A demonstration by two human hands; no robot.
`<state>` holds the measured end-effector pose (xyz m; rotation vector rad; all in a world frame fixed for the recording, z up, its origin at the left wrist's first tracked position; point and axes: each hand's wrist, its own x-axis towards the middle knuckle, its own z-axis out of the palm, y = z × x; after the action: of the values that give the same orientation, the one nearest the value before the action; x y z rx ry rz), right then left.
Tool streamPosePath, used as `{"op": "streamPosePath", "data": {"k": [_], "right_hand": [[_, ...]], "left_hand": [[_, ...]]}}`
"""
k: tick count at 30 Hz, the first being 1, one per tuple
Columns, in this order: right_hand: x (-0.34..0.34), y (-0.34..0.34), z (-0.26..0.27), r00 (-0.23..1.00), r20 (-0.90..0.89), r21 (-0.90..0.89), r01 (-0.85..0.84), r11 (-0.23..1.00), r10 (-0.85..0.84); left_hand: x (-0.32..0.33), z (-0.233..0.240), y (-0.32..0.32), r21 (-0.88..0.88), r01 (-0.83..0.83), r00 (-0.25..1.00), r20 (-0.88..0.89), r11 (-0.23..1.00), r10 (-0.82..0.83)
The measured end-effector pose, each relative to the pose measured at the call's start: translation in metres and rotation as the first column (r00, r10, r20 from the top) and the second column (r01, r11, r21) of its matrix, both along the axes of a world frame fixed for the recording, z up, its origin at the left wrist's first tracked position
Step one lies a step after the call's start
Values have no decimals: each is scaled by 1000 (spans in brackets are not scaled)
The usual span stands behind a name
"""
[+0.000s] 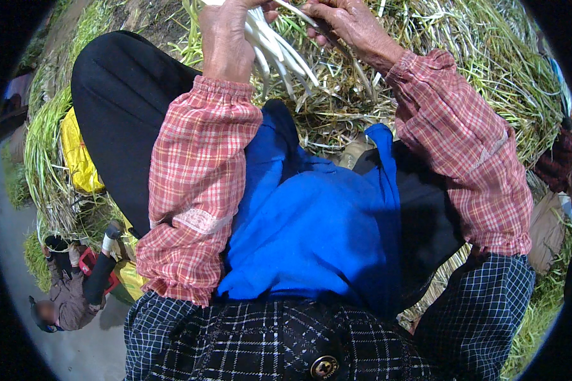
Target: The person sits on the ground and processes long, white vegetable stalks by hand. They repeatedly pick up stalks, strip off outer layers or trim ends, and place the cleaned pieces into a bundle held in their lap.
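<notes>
At the top edge, my left hand point(226, 45) is closed around a bundle of white vegetable stalks point(281, 50), whose pale ends hang towards me. The upper part of the bundle runs out of view. To its right, my right hand point(350, 24) pinches a single white stalk point(296, 12) between thumb and fingers. A limp brownish leaf strip point(355, 66) trails down from that hand. Both hands are above a litter of cut leaves and straw point(333, 119). Blue cloth point(314, 219) is draped over my lap, between the bent knees.
Heaped green stalks point(495, 71) spread at the right. On the left are a yellow sack point(78, 155) and more long-leaved stalks point(43, 171). A co-worker point(74, 302) sits at lower left near a red container point(88, 262). Another person's sleeve point(555, 162) shows at the right rim.
</notes>
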<state>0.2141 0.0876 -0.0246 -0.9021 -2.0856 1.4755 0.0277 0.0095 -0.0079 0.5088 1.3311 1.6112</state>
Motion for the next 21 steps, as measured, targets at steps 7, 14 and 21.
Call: {"op": "streamPosePath", "data": {"k": [7, 14, 21], "right_hand": [[8, 3, -9, 976, 218, 665, -156, 730, 10], [18, 7, -28, 960, 281, 794, -238, 559, 9], [63, 31, -72, 949, 313, 929, -299, 219, -29]], "left_hand": [[-5, 1, 0, 126, -36, 996, -81, 991, 46], [-20, 7, -2, 192, -86, 974, -192, 978, 123], [-44, 17, -5, 247, -100, 980, -140, 964, 138]]}}
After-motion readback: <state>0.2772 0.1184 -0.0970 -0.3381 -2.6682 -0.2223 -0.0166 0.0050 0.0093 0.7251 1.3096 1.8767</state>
